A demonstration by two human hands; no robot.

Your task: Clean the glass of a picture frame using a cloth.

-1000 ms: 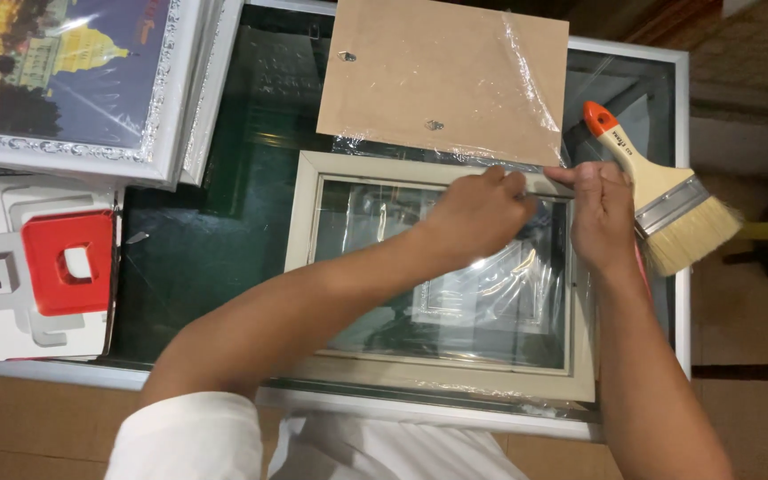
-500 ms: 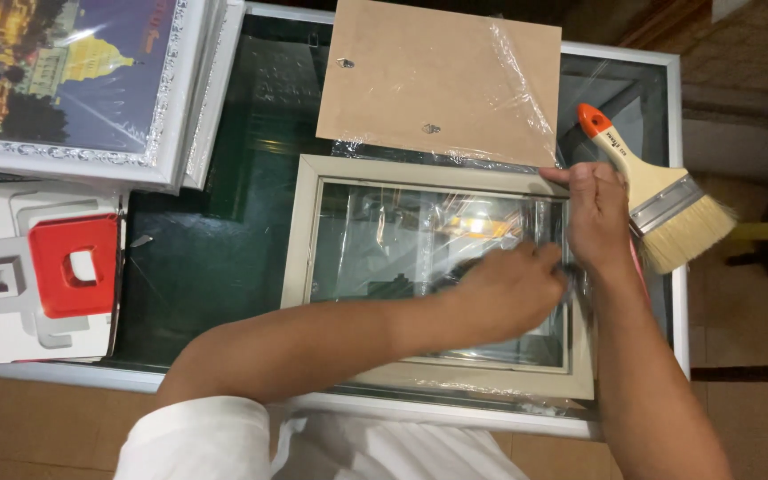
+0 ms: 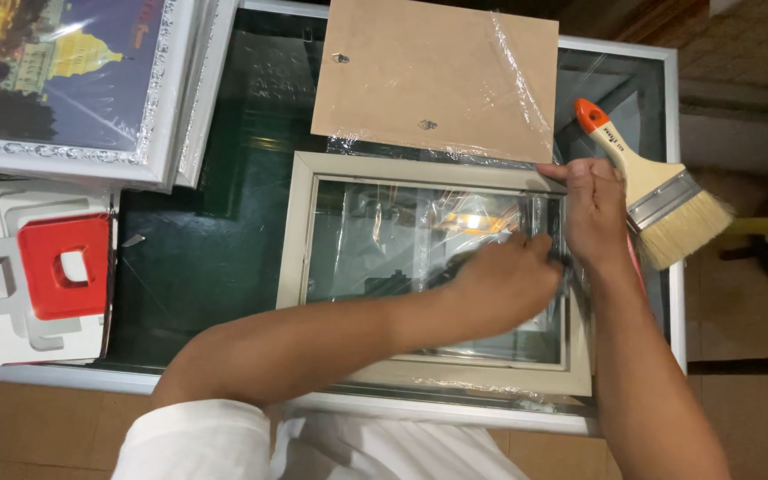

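A cream picture frame [image 3: 300, 231] lies face down on a dark glass table [image 3: 206, 258], its glass pane covered with crinkled clear film [image 3: 384, 236]. My left hand [image 3: 504, 280] reaches across the pane, fingers pinched at the film by the frame's right inner edge. My right hand [image 3: 593, 213] presses down on the frame's right rail, fingers bent over the edge next to the left hand. A brown backing board [image 3: 437, 76] wrapped in clear film lies just beyond the frame.
A wide paintbrush [image 3: 660, 200] with an orange-tipped wooden handle rests at the table's right edge. A silver-framed night city picture [image 3: 64, 80] sits at the top left. A white box with a red block [image 3: 64, 267] lies at the left.
My left hand has slid from the frame's upper right corner down along the right inner edge. My right hand has stayed on the right rail.
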